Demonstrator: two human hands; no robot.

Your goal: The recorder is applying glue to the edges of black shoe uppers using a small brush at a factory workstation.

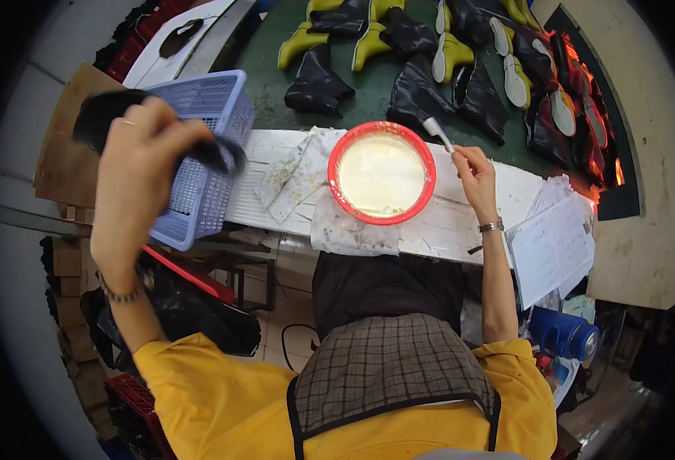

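A: While a dark, floppy black shoe upper [100,115] is gripped in the closed left hand [138,165], lifted near the head and just in front of the lilac plastic mesh basket [199,153], what is held by the right hand [474,175]?

B: A brush with a pale grey handle [435,132] is pinched between the right fingers, just beside the rim of the round red plastic bowl of creamy glue [382,173]. The bristles cannot be made out.

A: Which step is judged to be in hand?

B: A piece seems to be picked up for gluing. For the next move, the upper would need to be brought down to the bench and the brush loaded from the bowl; care would be called for, so that glue is not dripped past the stained paper sheets [299,176].

A: And the surface?

B: A white, smeared work board [460,222] is seen nearest, with a clipboard of white papers [552,245] at its right end. Beyond it, a green belt [276,84] is covered with black and yellow-green shoe parts [399,46]. An orange glow [590,123] is seen at the belt's right edge. Brown cardboard [65,161] is stacked at the left.
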